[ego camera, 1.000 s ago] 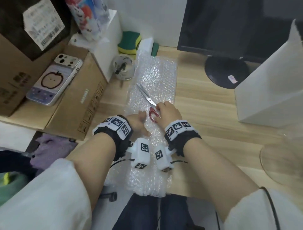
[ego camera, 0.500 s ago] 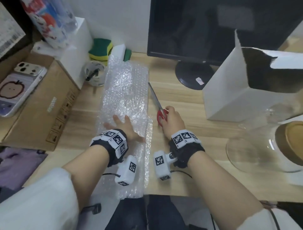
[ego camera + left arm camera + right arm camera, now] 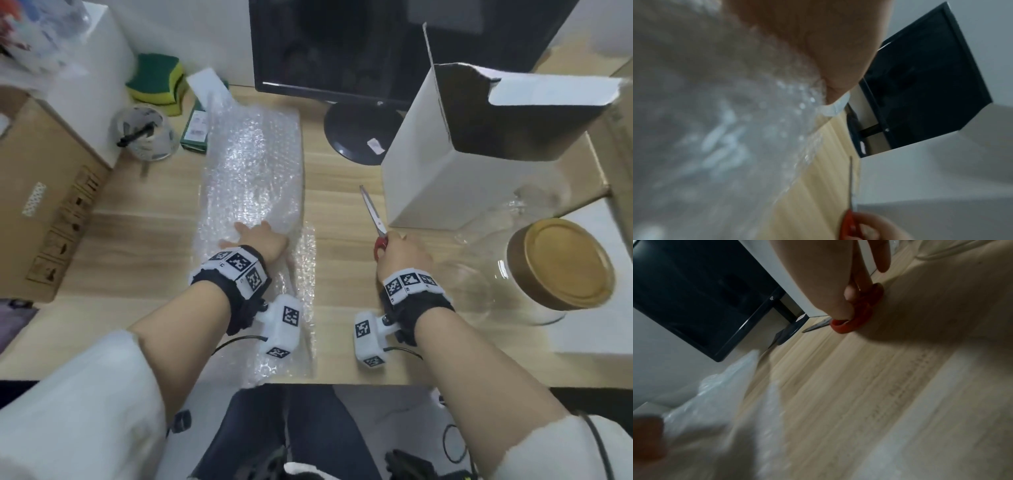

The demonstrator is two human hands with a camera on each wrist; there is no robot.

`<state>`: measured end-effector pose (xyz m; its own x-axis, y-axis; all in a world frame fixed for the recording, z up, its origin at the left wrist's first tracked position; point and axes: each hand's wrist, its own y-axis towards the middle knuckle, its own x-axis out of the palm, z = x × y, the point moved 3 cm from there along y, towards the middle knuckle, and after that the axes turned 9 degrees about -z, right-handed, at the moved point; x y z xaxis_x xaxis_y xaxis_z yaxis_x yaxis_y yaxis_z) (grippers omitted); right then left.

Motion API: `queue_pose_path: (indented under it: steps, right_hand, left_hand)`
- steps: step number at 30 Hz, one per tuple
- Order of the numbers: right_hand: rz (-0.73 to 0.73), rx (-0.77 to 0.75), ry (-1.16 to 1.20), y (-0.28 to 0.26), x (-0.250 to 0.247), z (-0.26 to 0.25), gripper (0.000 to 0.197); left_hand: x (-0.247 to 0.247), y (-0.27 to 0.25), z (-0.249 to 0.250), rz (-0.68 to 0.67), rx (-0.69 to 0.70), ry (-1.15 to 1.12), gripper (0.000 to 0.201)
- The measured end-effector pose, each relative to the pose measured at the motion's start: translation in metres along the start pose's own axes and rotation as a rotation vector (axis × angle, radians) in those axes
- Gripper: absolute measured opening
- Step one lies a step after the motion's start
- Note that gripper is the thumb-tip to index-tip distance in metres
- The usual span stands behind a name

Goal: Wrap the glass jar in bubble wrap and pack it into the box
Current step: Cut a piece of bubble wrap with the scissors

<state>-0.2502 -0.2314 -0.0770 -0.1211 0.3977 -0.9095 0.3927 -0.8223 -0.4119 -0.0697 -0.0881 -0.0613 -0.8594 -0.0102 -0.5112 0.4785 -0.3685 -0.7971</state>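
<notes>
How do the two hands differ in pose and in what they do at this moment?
The left hand lies flat with spread fingers on the bubble wrap; the right hand is curled around the scissors. The left is over the wrap; the right is over bare desk, beside the white box. Both wear marker wristbands.

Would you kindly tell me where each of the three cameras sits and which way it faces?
Head: worn high, looking down at the wooden desk; both forearms, left hand and right hand show.
Left wrist: low along the palm, facing the clear bubble wrap sheet and black monitor.
Right wrist: low along the fingers gripping the red-handled scissors.
All three views share the scissors, the bubble wrap and the monitor.
</notes>
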Motion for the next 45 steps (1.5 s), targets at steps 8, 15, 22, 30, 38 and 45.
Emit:
queue_pose_path:
  steps: [8,15,22,30,38,45]
  right_hand:
    - [-0.207,-0.208,0.277,0.003,-0.013,-0.031,0.053]
    - [-0.373,-0.263,0.076,0.006,0.004,-0.038,0.079]
    - [-0.247,-0.318,0.005,-0.006,0.014,-0.073,0.078]
    - [-0.339,-0.599,-0.082,-0.019,0.029,-0.103,0.080]
    - [-0.332,-0.554,-0.065,-0.018,0.029,-0.096,0.083]
    - [-0.358,-0.446,-0.078,-0.016,0.021,-0.100,0.079]
  left_hand:
    - [0.018,-0.031,0.039,-0.479,0.296,-0.944,0.040]
    - [-0.034,-0.017,-0.023,-0.341,0.278,-0.795,0.033]
    - [-0.077,-0.001,-0.072,0.380,0.103,0.106,0.057]
    - [-0.009,0.014,-0.042,0.080,0.028,0.088,0.110]
    - [-0.017,-0.001,-0.036,0.227,0.181,0.033,0.051]
    - [-0.104,-0.038,-0.061,0.290,0.435,0.145,0.049]
